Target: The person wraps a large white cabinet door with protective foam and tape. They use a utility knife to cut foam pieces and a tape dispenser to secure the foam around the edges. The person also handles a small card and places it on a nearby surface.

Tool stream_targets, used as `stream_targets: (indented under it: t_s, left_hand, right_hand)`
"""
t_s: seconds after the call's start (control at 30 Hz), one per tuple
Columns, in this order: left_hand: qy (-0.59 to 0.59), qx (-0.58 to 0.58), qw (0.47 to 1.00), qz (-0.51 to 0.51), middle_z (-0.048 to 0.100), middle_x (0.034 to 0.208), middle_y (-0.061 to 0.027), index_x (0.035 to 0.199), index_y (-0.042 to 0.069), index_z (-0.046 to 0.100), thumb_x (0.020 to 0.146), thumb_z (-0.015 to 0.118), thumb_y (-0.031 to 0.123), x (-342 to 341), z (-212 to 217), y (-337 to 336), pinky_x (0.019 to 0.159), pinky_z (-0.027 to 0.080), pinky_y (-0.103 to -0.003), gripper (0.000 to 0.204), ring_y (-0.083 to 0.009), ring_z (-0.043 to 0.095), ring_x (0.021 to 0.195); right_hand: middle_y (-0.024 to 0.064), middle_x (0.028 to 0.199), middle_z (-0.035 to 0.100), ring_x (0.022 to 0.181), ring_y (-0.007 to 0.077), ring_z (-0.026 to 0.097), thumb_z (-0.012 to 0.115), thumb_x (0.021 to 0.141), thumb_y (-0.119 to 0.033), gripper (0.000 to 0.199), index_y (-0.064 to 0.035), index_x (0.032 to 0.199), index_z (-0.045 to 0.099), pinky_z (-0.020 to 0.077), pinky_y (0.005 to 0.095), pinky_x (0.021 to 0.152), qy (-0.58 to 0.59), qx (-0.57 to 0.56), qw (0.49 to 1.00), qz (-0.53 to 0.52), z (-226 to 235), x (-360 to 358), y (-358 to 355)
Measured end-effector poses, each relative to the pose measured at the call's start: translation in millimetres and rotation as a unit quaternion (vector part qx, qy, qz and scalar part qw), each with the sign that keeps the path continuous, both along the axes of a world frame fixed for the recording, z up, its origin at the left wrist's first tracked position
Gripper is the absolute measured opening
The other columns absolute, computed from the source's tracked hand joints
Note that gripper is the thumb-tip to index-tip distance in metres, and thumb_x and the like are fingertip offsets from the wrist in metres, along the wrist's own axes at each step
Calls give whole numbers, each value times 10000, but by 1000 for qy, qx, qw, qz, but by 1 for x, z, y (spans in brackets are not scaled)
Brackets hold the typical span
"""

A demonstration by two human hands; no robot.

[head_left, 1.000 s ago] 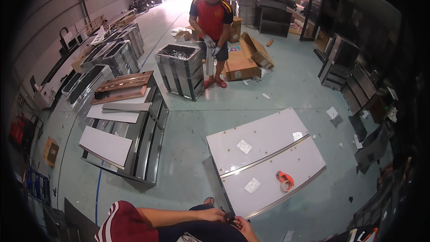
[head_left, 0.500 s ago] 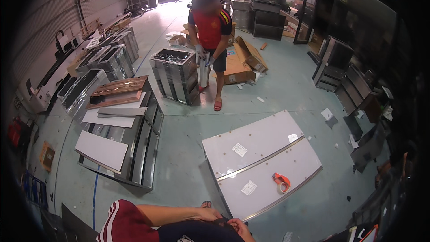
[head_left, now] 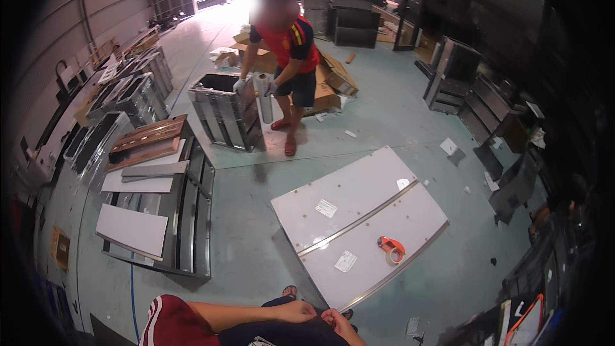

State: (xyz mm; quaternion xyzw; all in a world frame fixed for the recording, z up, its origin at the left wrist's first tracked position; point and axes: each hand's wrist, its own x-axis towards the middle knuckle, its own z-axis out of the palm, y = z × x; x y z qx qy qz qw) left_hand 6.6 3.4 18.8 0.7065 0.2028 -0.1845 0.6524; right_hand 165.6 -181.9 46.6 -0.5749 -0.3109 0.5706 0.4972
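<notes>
Left hand [head_left: 296, 311] and right hand [head_left: 334, 318] meet, curled, perhaps empty; white panels [head_left: 359, 218] with tape dispenser [head_left: 391, 250] lie ahead.

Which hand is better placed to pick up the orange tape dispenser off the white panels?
Right, probably. The right hand sits on the side of the tape dispenser, which lies on the white panels ahead and to the right. The left hand is further off.
</notes>
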Motion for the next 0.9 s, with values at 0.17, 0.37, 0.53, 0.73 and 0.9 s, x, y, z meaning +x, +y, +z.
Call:
stream_targets:
  t_s: [0.17, 0.37, 0.53, 0.73, 0.9]
  left_hand:
    - [-22, -91, 996, 6, 716, 1081, -98, 1214, -64, 632, 959, 685, 172, -16, -3, -1, 887, 564, -274, 352, -131, 696, 982]
    - [35, 33, 999, 10, 730, 934, -78, 1125, -13, 685, 845, 794, 237, -8, 22, -4, 857, 564, -297, 390, -118, 705, 945]
    - [33, 99, 992, 71, 732, 964, -90, 1130, -21, 667, 834, 830, 192, -8, 43, -7, 865, 565, -290, 400, -128, 703, 932]
    - [8, 79, 988, 129, 745, 1061, -110, 1203, 46, 674, 854, 859, 261, -16, 25, -15, 921, 532, -348, 449, -197, 670, 997]
    - [-78, -76, 966, 234, 708, 1038, -99, 1130, -35, 625, 799, 877, 51, -12, 34, -18, 915, 548, -279, 425, -138, 687, 975]
  right_hand:
    - [8, 1039, 614, 982, 59, 592, 673, 985, -20, 267, -71, 1185, 503, 483, 205, 864, 194, 5, 981, 22, -15, 6, -1]
    - [-8, 1028, 596, 963, 46, 572, 618, 1033, -78, 183, -56, 1176, 505, 459, 213, 863, 217, 27, 974, 58, -16, 8, 0]
    - [7, 994, 654, 945, 55, 585, 649, 1021, -122, 213, -21, 1188, 563, 471, 230, 856, 133, -7, 989, 58, -16, 11, 4]
    - [-3, 1028, 711, 953, 58, 619, 659, 1022, -224, 273, -6, 1186, 669, 490, 232, 854, 179, -121, 972, 90, -22, 20, 2]
    - [-28, 1070, 683, 1002, 50, 594, 644, 1023, -213, 240, -40, 1184, 684, 449, 207, 921, 244, -53, 965, 77, -28, 18, 15]
